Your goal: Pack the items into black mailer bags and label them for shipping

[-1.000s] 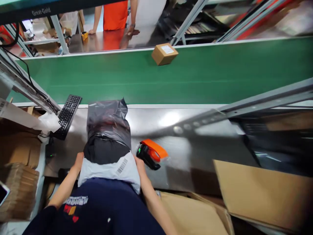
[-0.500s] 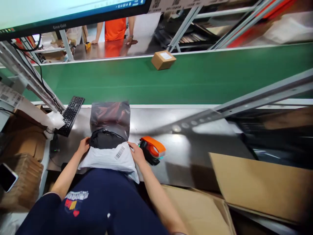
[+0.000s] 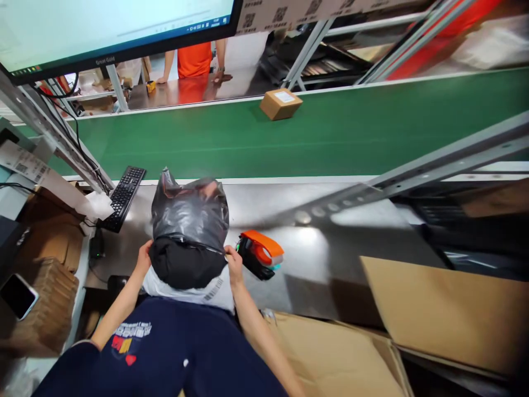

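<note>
A plastic mailing bag lies against my body at the table's near edge; its white front (image 3: 188, 291) has a barcode label. Behind this front, its grey, shiny plastic part (image 3: 190, 212) bulges up and away from me. Between the two sits a soft-looking black mass (image 3: 185, 264); whether it is fabric or the bag's dark lining I cannot tell. My left hand (image 3: 144, 257) pinches the bag's left edge, fingers closed. On the opposite edge my right hand (image 3: 234, 264) is closed too, thumb and fingers together.
An orange and black tape dispenser (image 3: 260, 253) stands right of my right hand. A keyboard (image 3: 123, 197) lies at the left. Beyond the metal table (image 3: 306, 242) runs a green conveyor belt (image 3: 198, 143) carrying a small carton (image 3: 281, 105). Cardboard (image 3: 438, 309) juts in at right; a person stands across.
The grey plastic part was lying flat and now puffs up, with the black mass spread wider toward me. The white front has dropped closer to my body. Both hands keep hold of the edges.
</note>
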A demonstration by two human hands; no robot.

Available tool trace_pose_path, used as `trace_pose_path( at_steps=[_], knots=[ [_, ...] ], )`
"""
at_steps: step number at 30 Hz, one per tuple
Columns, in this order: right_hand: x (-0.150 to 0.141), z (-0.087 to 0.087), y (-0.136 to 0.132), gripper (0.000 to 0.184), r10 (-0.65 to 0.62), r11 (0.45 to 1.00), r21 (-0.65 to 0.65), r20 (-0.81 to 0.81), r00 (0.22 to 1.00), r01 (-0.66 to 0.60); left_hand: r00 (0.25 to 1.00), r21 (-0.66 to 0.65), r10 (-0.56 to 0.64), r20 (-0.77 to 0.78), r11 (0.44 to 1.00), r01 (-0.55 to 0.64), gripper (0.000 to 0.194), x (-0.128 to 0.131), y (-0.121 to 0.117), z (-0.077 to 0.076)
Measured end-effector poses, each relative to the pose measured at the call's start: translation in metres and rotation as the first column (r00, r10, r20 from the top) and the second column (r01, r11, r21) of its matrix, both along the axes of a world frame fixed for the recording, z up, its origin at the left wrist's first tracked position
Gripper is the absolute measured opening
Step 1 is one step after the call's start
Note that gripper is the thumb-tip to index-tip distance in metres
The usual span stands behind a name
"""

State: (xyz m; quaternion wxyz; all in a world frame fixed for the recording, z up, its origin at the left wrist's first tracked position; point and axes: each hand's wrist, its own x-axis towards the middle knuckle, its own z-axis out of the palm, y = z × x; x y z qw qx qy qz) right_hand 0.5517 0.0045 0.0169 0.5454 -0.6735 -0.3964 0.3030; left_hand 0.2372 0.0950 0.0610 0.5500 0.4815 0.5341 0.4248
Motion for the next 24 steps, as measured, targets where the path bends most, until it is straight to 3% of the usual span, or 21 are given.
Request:
trace_pose_path(
  at_steps=[6, 10, 14, 20, 24],
  knots=[
    [-0.003, -0.005, 0.020, 0.035, -0.054, 0.994, -0.087, 0.138, 0.989, 0.067, 0.992, 0.033, 0.063, -0.105, 0.998, -0.060, 0.015, 0.012, 0.006, -0.020],
    [0.004, 0.001, 0.025, 0.010, -0.072, 0.993, -0.078, 0.240, 0.968, 0.093, 0.992, 0.049, 0.065, -0.110, 0.997, -0.060, 0.015, 0.004, 0.023, -0.021],
    [0.011, 0.006, 0.029, 0.018, 0.098, 0.995, -0.044, 0.241, 0.966, -0.090, 0.997, -0.020, -0.069, -0.027, 0.997, 0.068, 0.023, -0.010, 0.043, -0.010],
    [0.015, 0.011, 0.034, 0.027, 0.313, 0.947, -0.113, 0.120, 0.942, -0.300, 0.956, -0.159, -0.288, 0.059, 0.943, 0.294, 0.032, -0.026, 0.050, 0.006],
    [0.005, 0.022, 0.036, 0.023, 0.304, 0.950, -0.189, 0.374, 0.876, -0.250, 0.952, -0.133, -0.305, -0.019, 0.945, 0.300, 0.037, -0.015, 0.057, 0.005]
  ],
)
